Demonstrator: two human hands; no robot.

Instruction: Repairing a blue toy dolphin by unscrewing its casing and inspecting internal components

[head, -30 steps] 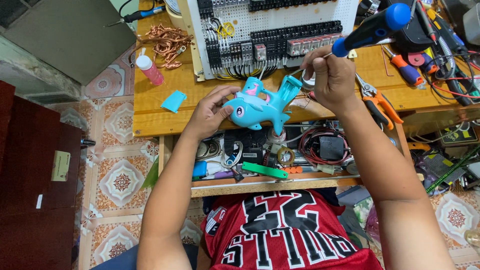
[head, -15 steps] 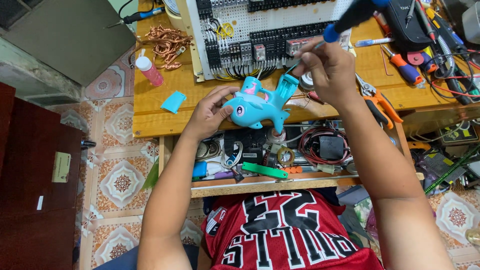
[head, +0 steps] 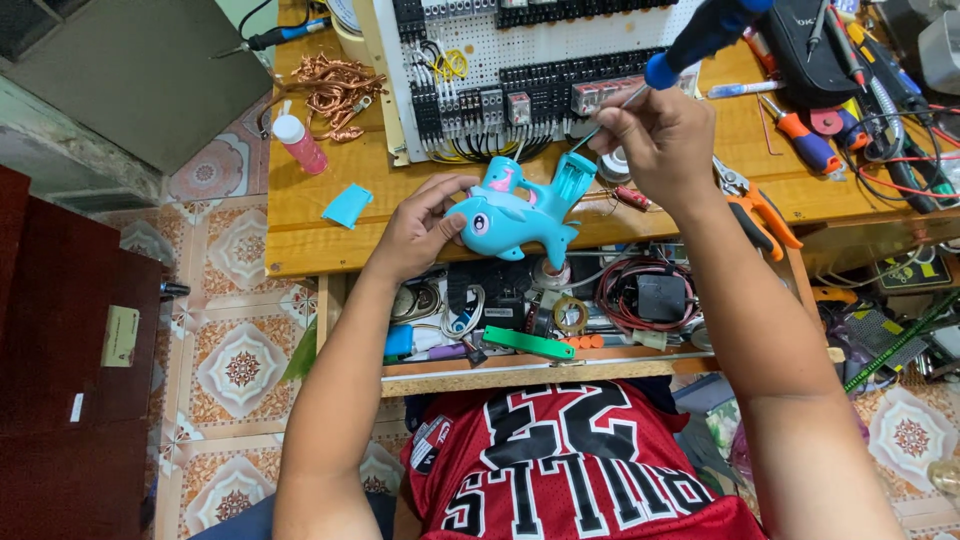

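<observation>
Left hand [head: 425, 232]: fingers curled around the head end of a blue dolphin-shaped toy [head: 520, 212], holding it above the front edge of the wooden worktop [head: 300, 215].
Right hand [head: 662, 140]: closed around a blue-and-black-handled screwdriver [head: 690, 45], its thin shaft angled down toward the toy's raised tail.
Toy: lies roughly level, eye side facing the camera, tail end up to the right, just below the right hand.
Behind the toy: white perforated panel [head: 540, 50] with rows of black terminal blocks and wiring.
Left of the worktop: small blue plastic piece [head: 348, 206], pink-filled bottle [head: 297, 143], heap of copper wire [head: 335, 85].
Right: orange-handled pliers [head: 762, 212], more screwdrivers [head: 800, 140].
</observation>
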